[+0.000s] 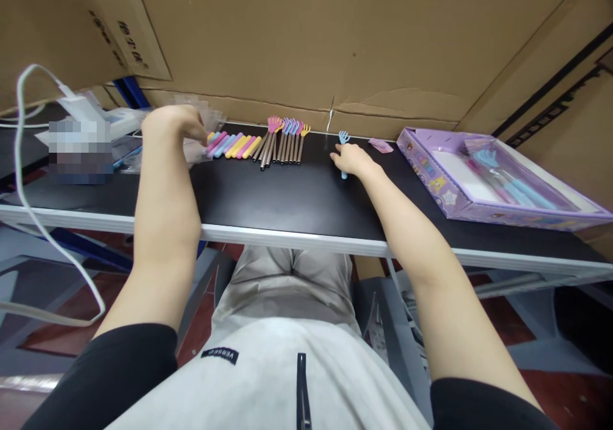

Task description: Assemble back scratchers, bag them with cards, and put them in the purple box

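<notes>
My right hand (354, 160) is closed round a small blue back scratcher (343, 137). Its claw head shows beyond the fingers and its handle end below them, at the middle of the black table. Over at the left, my left hand (188, 121) bends down with curled fingers among clear plastic bags (191, 151); its fingertips are mostly hidden. Between the hands lies a row of metal-shafted back scratchers (290, 141) with pink, blue, purple and yellow claw heads. Beside them, nearer my left hand, are coloured handles (235, 145) in pink, blue and yellow.
An open purple box (445, 203) at the right holds bagged back scratchers (502, 177). A small pink card (380, 145) lies left of it. A white cable (22, 161) hangs at the far left by a white device (122, 122). A cardboard wall (306, 40) closes off the back.
</notes>
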`<action>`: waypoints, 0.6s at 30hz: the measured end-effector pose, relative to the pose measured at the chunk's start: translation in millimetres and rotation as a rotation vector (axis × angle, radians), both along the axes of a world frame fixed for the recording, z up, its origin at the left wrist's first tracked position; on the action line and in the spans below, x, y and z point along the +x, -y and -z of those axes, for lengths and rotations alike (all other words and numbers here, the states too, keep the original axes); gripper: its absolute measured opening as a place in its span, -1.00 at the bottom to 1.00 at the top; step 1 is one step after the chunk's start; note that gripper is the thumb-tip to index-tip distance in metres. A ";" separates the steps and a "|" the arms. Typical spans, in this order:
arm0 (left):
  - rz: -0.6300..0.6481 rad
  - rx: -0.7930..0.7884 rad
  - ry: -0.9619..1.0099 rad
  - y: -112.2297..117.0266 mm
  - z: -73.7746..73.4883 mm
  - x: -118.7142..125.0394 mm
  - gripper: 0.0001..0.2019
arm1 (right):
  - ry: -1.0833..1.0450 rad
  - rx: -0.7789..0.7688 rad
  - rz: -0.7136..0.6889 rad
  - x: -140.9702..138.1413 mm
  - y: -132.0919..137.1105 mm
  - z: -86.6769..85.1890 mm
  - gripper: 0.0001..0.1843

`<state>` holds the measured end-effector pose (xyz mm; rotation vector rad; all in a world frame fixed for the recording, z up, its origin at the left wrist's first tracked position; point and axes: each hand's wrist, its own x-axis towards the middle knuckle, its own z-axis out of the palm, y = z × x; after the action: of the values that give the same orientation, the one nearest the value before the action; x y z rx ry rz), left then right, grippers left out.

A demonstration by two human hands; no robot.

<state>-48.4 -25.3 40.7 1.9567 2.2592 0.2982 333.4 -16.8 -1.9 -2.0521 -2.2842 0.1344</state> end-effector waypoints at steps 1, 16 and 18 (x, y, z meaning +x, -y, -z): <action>-0.072 -0.077 -0.036 -2.0 0.3 0.5 -0.73 | -0.002 0.000 -0.003 0.0 -0.1 0.1 -0.44; -0.231 -0.139 -0.098 10.2 -1.4 29.3 -0.49 | -0.018 0.008 -0.052 2.5 -4.4 2.2 -0.46; -0.255 -0.104 -0.092 9.8 -2.1 29.6 -0.44 | -0.018 0.004 -0.060 3.5 -5.3 2.5 -0.46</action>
<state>-18.7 -35.0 42.8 1.6654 2.5305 0.1157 336.9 -11.5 -4.5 -1.9728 -2.3343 0.1499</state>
